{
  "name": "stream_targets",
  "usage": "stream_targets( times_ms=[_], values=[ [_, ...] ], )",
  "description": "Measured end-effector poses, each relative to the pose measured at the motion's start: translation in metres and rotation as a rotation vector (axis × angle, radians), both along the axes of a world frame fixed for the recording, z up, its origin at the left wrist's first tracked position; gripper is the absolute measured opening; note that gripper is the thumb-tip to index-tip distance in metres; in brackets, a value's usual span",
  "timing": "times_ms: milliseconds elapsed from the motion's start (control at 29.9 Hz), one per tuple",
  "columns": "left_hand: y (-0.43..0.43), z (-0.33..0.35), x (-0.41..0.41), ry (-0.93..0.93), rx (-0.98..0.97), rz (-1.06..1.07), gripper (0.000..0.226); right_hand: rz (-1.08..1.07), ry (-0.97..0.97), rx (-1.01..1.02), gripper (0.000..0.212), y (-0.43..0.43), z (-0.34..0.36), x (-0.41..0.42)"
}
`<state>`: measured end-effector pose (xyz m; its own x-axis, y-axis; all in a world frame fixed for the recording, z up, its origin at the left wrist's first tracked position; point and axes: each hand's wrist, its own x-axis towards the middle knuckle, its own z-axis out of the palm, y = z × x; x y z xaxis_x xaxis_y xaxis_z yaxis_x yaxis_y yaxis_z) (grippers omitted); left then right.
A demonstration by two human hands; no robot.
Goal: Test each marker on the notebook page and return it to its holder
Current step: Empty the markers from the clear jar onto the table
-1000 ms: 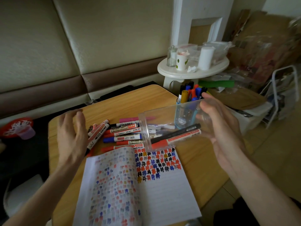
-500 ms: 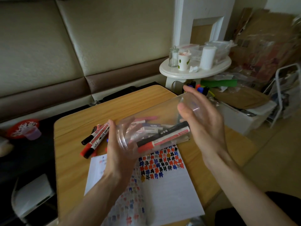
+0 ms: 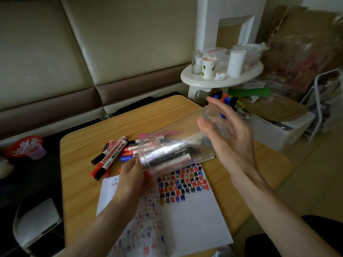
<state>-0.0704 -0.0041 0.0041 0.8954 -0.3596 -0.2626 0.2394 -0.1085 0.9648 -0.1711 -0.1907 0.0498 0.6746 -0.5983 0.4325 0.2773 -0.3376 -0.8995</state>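
At centre frame, fingers of the right hand (image 3: 232,143) clamp a tipped clear jar (image 3: 163,145) of markers (image 3: 167,157) — the left hand (image 3: 130,177) sits at its mouth, fingers hidden — so tilting gently should release only one.

Dim indoor light, soft shadows, wide-angle bending at the edges, motion blur mid-frame, dark left corner

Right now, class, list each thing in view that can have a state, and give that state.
clear jar: tipped on its side, held above the table, markers inside
loose markers: capped, lying on the table
notebook: open, right page partly filled with coloured marks
right hand: grips the jar's base
left hand: at the jar's mouth, fingers hidden
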Motion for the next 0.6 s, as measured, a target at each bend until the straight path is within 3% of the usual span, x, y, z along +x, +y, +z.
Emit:
stream_targets(
  times_ms=[134,367,601],
  values=[
    [0.009,-0.006,0.008,-0.103,0.177,0.018,0.028,0.001,0.008,0.094,0.047,-0.005,-0.003,0.0],
    [0.043,0.01,0.054,-0.149,0.116,0.077,0.043,-0.029,0.029,0.179,0.044,-0.011,-0.001,-0.009],
    [0.082,0.011,0.106,-0.282,0.151,0.238,0.032,-0.056,0.031,0.245,0.042,-0.015,-0.001,-0.019]
  ],
)
